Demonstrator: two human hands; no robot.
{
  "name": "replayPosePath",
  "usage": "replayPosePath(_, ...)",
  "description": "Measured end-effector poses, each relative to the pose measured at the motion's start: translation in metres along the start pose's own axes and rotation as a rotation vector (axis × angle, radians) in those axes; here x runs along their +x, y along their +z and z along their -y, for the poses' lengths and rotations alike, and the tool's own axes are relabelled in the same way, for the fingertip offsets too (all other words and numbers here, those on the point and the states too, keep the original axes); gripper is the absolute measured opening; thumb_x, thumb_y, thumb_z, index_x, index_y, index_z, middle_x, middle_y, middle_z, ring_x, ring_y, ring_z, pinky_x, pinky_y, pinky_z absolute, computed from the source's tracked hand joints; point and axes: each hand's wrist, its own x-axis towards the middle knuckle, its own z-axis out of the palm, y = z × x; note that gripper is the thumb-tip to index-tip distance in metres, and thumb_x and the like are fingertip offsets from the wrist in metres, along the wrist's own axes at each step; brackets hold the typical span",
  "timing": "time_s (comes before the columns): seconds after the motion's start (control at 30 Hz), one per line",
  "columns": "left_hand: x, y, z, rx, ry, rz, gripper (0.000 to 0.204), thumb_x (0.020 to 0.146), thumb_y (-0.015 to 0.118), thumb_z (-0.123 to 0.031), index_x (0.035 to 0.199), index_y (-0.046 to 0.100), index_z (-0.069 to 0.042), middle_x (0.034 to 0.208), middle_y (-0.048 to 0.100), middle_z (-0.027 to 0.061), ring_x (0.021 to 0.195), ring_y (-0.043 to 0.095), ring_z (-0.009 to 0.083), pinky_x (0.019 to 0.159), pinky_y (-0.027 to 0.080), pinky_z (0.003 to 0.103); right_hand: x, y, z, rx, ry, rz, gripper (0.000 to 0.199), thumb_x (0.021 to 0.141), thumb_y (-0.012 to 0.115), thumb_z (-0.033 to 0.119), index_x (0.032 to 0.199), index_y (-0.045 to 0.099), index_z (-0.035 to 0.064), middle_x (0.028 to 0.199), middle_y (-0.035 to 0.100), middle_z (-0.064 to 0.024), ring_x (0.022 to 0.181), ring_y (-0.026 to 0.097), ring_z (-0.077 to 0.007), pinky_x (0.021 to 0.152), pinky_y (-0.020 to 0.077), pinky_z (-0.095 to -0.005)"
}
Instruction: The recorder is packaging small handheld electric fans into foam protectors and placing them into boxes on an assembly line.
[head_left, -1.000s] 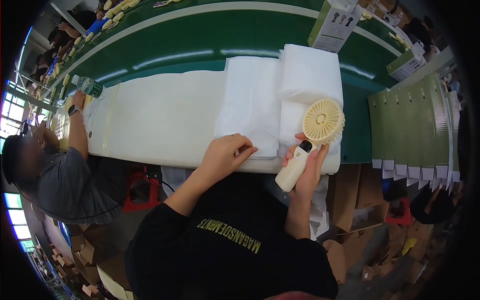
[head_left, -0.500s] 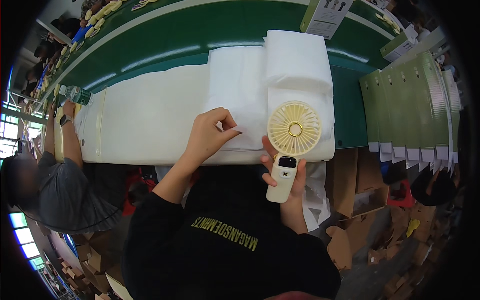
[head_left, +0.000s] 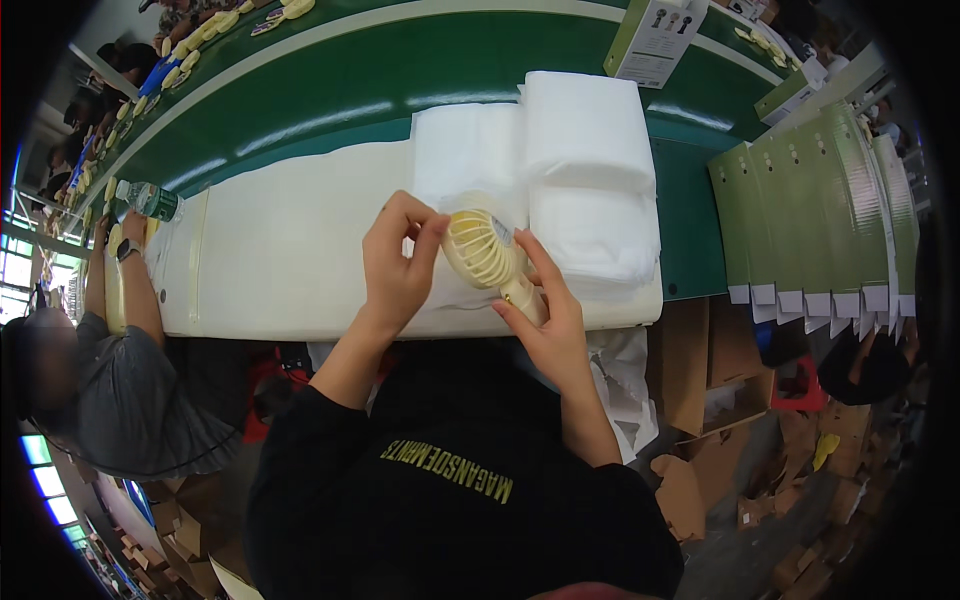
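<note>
Fan (head_left: 482,250) is in the right hand (head_left: 552,315), held above the near part of the cream tabletop (head_left: 290,240). Right thumb and fingers close around the handle, which points down and right; the slatted head tips up and left.

Left hand (head_left: 402,260) is at the head's left rim, thumb and index tips drawn together. Can't tell whether they pinch anything or just touch the rim.

Two white stacks lie beyond the hands, side by side: a flat left stack (head_left: 465,140), partly behind the fan head, and a bulkier right stack (head_left: 585,180).

Behind the tabletop: green conveyor (head_left: 350,80), with a green-and-white box (head_left: 657,42) standing upright at its far side. Far right: row of green cartons (head_left: 810,210), flaps hanging down. Far left: co-worker in a grey top (head_left: 155,400), one hand near a clear bottle (head_left: 152,200).
</note>
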Motion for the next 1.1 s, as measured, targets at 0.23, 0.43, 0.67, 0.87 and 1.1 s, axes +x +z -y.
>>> replayPosePath(0.23, -0.065, 0.047, 0.006, 0.495, 0.312, 0.133, 0.034, 0.075, 0.070, 0.002, 0.105, 0.053, -0.003, 0.093, 0.060, 0.0111, 0.081, 0.059, 0.0224, 0.064, 0.048, 0.030, 0.016, 0.017, 0.005, 0.309, -0.076, -0.364, 0.056, 0.083, 0.060, 0.000, 0.135, 0.040, 0.0005, 0.121, 0.053, -0.0169, 0.107, 0.057, -0.0277, 0.091, 0.0443, -0.0329)
replayPosePath(0.43, -0.075, 0.053, -0.002, -0.487, -0.620, 0.248, 0.076, 0.083, 0.065, 0.000, 0.137, 0.012, -0.009, 0.114, 0.055, 0.0202, 0.103, 0.057, 0.0236, 0.078, 0.053, 0.034, 0.024, -0.003, -0.011, 0.515, -0.015, -0.501, 0.045, 0.080, 0.059, -0.003, 0.123, 0.049, 0.0013, 0.120, 0.050, -0.0150, 0.093, 0.055, -0.0180, 0.082, 0.0453, -0.0285)
replayPosePath(0.67, -0.045, 0.030, -0.006, -0.378, -0.605, 0.083, 0.082, 0.081, 0.066, 0.003, 0.140, 0.010, -0.009, 0.111, 0.059, 0.0192, 0.094, 0.062, 0.0221, 0.071, 0.055, 0.031, -0.007, -0.050, -0.003, -0.243, -0.156, 0.485, 0.041, 0.080, 0.062, 0.000, 0.120, 0.050, 0.0019, 0.118, 0.049, -0.0180, 0.106, 0.054, -0.0291, 0.090, 0.0429, -0.0347)
replayPosePath(0.87, -0.035, 0.051, -0.018, -0.133, -0.374, 0.346, 0.049, 0.077, 0.073, -0.006, 0.118, 0.045, -0.005, 0.087, 0.066, 0.0083, 0.074, 0.066, 0.0171, 0.063, 0.053, 0.028, -0.011, -0.038, -0.012, -0.542, -0.402, -0.501, 0.049, 0.077, 0.062, 0.001, 0.123, 0.047, 0.0058, 0.117, 0.048, -0.0155, 0.109, 0.047, -0.0320, 0.098, 0.0360, -0.0432)
replayPosePath(1.1, 0.041, 0.171, -0.085, -0.401, 0.719, 0.996, 0.030, 0.071, 0.079, -0.030, 0.082, 0.062, -0.008, 0.064, 0.058, 0.0014, 0.054, 0.057, 0.0191, 0.049, 0.045, 0.028, -0.037, -0.084, -0.028, -0.112, -0.507, -1.098, 0.056, 0.080, 0.057, 0.012, 0.131, 0.034, 0.0048, 0.113, 0.047, -0.0164, 0.099, 0.049, -0.0284, 0.093, 0.0395, -0.0451)
